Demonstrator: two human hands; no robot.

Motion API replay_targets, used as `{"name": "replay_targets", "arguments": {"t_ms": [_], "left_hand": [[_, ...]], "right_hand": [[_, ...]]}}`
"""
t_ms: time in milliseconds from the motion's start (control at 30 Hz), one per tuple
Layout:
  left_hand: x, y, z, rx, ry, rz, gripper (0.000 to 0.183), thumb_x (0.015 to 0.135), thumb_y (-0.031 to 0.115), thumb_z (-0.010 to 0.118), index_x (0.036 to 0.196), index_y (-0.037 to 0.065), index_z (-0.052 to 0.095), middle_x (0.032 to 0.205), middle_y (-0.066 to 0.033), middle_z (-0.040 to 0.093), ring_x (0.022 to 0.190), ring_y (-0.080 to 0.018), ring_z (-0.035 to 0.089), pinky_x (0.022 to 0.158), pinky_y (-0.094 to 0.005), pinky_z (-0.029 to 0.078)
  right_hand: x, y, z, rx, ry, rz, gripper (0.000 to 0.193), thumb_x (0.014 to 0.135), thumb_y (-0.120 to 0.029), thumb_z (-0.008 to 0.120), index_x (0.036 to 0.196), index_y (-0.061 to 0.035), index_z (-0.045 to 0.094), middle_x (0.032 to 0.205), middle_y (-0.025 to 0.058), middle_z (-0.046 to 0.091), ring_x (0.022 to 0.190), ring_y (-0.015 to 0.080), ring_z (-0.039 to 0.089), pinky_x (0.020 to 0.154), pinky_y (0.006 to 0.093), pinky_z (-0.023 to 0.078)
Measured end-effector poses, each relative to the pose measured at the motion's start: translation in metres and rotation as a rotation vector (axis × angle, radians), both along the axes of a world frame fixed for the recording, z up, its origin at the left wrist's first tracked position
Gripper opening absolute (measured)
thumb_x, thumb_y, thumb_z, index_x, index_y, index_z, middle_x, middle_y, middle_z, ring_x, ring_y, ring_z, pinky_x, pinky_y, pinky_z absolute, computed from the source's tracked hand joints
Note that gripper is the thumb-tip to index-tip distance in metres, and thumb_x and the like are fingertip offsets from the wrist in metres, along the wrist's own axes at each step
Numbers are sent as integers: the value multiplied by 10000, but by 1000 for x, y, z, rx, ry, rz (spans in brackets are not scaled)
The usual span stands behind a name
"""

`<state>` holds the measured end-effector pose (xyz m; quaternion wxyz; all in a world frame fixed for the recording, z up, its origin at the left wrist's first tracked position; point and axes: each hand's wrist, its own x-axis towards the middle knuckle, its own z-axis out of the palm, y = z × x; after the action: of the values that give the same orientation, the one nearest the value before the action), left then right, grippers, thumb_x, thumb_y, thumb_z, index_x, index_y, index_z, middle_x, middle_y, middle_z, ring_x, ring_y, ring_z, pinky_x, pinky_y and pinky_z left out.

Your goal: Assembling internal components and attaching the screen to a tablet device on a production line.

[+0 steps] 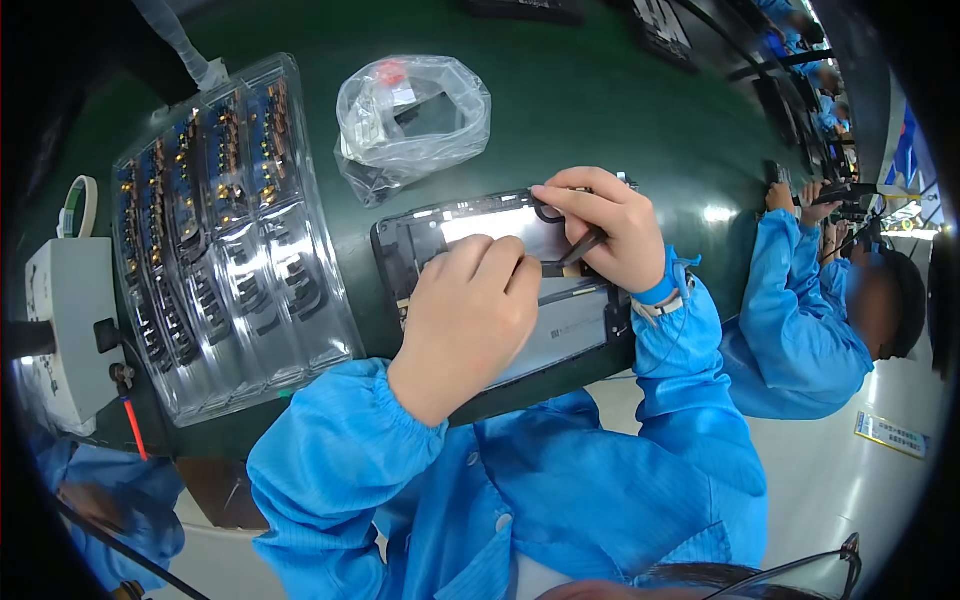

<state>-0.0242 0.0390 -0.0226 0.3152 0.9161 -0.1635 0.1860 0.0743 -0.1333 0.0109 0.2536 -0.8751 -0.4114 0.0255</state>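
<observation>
Green table (pixel 560 105), two hands (pixel 465 325) (pixel 615 230) at one device (pixel 575 322), one bag (pixel 465 120)

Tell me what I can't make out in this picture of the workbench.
Head view:
- Under the left hand: its fingertips and part of the tablet-like device, hidden by the hand's back.
- Dark tool: partly covered by the right hand.
- Plastic bag: contents unclear through crumpled, shiny film.
- Black object: cut off by the top edge.
</observation>
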Motion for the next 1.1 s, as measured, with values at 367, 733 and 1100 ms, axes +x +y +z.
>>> {"name": "replay_targets", "arguments": {"t_ms": [367,733,1100], "left_hand": [[1,-5,4,-31,-13,3,194,646,45,654,838,68,635,913,-37,560,844,-231,541,691,-342,463],[-75,-6,33,-11,-1,39,261,714,15,600,973,32,627,1049,-133,581,916,-301,573,790,-358,462],[-155,-19,-1,-375,-82,336,205,763,-51,523,937,3,616,935,-146,603,873,-297,593,760,-339,469]], "right_hand": [[-10,7,2,-208,-400,54,374,606,-45,664,977,-62,620,972,14,565,654,202,604,562,311,493],[-25,-24,20,7,-233,-71,536,626,78,542,1112,-136,615,1205,37,544,814,222,621,662,297,522],[-85,-104,-17,686,154,-364,239,869,-49,473,1049,-24,629,725,-10,557,632,36,440,563,188,349]]}}
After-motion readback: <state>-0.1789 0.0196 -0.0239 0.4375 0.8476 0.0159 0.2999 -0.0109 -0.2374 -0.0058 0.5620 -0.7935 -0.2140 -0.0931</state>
